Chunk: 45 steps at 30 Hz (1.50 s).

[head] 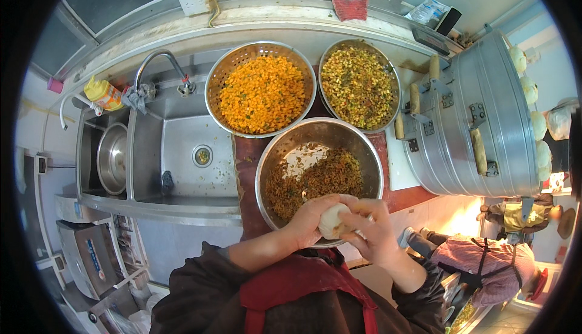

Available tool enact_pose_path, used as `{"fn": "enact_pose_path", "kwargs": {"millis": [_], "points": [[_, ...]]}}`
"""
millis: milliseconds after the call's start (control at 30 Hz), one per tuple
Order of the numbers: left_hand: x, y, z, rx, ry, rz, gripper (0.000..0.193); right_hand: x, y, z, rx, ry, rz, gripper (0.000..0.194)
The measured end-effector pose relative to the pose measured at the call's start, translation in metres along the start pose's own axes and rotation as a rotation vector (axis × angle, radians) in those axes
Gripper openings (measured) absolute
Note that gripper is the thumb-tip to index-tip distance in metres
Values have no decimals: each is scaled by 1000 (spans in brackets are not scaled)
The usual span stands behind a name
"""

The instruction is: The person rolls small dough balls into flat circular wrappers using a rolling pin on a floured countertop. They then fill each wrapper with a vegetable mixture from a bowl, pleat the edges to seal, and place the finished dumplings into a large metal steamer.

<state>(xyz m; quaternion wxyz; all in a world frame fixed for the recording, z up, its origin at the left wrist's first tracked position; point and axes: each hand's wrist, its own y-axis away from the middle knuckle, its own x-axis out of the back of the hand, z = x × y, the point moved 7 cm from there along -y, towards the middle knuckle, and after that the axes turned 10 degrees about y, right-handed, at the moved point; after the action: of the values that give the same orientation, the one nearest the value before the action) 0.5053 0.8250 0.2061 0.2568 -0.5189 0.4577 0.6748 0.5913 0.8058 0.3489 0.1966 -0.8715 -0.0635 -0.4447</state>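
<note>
Just above the near rim of a steel bowl of dark minced filling, my left hand cups a pale dough bun. The fingers of my right hand touch the same bun from the right side. Part of a light-coloured utensil shows in the filling beside my left hand. Behind the bowl stand a steel colander of orange diced filling and another colander of green and yellow chopped filling.
A steel sink with a curved faucet lies to the left, a yellow bottle behind it. Stacked metal steamers with wooden handles stand right, pale buns on top. A person in a checked shirt and another in a yellow apron are at the right.
</note>
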Motion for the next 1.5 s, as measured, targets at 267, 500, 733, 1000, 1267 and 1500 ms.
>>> {"fn": "enact_pose_path", "kwargs": {"millis": [267, 500, 733, 1000, 1267, 1500], "points": [[-38, 0, 3, -94, 167, -193, 58, -50, 32, 13, -307, -169, 218, 74], [-9, -1, -19, -114, -27, -29, 53, -54, 33, 7, -89, -54, 396, 70], [-13, -4, -25, -63, 90, 100, 49, -47, 29, 16, -78, -269, 452, 63], [-64, 13, 19, -358, -361, -10, 52, -36, 26, 30, -145, -328, 586, 88], [-49, -3, 2, -100, 106, 21, 55, -47, 34, 36, -228, -457, 461, 75], [-31, -5, 10, -195, 110, -19, 46, -5, 32, 24, -286, -274, 500, 37]]}}
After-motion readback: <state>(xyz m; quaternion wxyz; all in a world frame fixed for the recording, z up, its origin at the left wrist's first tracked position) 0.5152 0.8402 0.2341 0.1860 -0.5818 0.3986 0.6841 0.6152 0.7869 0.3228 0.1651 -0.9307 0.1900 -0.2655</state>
